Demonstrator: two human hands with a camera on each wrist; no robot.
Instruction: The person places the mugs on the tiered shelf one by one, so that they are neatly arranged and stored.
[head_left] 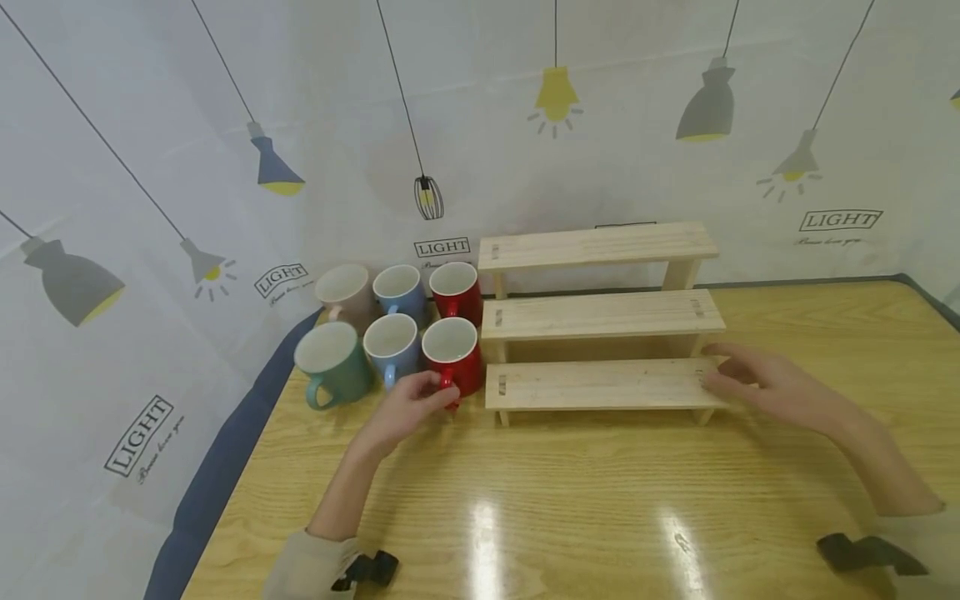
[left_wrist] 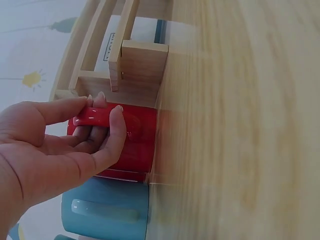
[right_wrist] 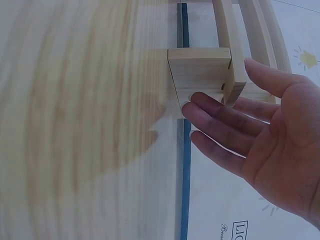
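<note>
My left hand (head_left: 405,410) holds the handle of the front red mug (head_left: 467,367), with thumb and fingers curled about it in the left wrist view. That mug stands upright on the table, close to the left end of a three-step wooden shelf (head_left: 600,385). At the shelf's other end is my right hand (head_left: 783,390), its fingers loosely extended beside the lowest step's edge. In the right wrist view, the right fingers (right_wrist: 225,120) lie near the end support (right_wrist: 197,70); whether they touch it I cannot tell.
Beside the held mug stand a front blue mug (head_left: 401,357) and a green mug (head_left: 341,375). Behind them are a pink mug (head_left: 358,308), another blue mug (head_left: 411,298) and a second red mug (head_left: 468,304). A printed wall covering (head_left: 510,167) rises behind the wooden table (head_left: 585,508).
</note>
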